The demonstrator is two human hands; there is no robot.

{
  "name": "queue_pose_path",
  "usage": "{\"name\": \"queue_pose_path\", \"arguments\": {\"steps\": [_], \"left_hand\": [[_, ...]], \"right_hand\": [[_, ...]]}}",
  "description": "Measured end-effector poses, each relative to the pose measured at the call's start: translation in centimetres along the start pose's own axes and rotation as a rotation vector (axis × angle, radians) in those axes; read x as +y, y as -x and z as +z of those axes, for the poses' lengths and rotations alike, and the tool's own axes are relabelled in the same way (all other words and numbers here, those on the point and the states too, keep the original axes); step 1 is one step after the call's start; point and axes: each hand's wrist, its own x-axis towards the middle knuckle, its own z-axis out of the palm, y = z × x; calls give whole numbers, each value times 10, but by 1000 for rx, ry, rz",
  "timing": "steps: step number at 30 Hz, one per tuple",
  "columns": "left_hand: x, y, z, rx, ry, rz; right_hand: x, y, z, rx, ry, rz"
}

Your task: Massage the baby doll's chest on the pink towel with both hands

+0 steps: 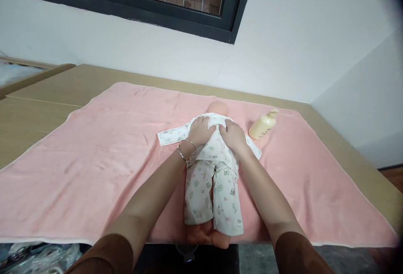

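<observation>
free: towel point(94, 152) left of doll point(214, 173) | obstacle: bottle point(262, 126) just right

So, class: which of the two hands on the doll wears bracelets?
The left hand: thin metal bangles ring its wrist. The right hand, nearer the bottle, has a bare wrist.

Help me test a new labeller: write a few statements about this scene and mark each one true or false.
1. The left hand and right hand both rest on the upper body of the doll. True.
2. The doll lies on a blue towel. False: the towel is pink.
3. A bottle stands upright beside the left hand. False: the cream bottle lies tipped over on the towel, on the right hand's side.
4. Bracelets sit on the left wrist. True.
5. The doll's legs are bare. False: printed white trousers cover them.
</observation>
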Motion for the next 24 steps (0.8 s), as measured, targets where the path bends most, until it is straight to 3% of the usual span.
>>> {"name": "queue_pose_path", "arguments": {"steps": [4, 6, 11, 16, 21, 24], "left_hand": [[-4, -7, -4, 45, 166, -40], [-7, -8, -2, 93, 240, -37], [-11, -7, 6, 178, 193, 2], [-10, -6, 7, 173, 168, 7], [-9, -5, 6, 177, 164, -2], [-9, -5, 6, 175, 162, -8]], "right_hand": [[-2, 1, -4, 205, -39, -99], [-4, 2, -2, 246, -83, -163], [-10, 3, 8, 23, -128, -206], [-11, 4, 8, 123, -142, -171], [-12, 4, 10, -13, -136, -199], [-12, 5, 5, 27, -176, -181]]}}
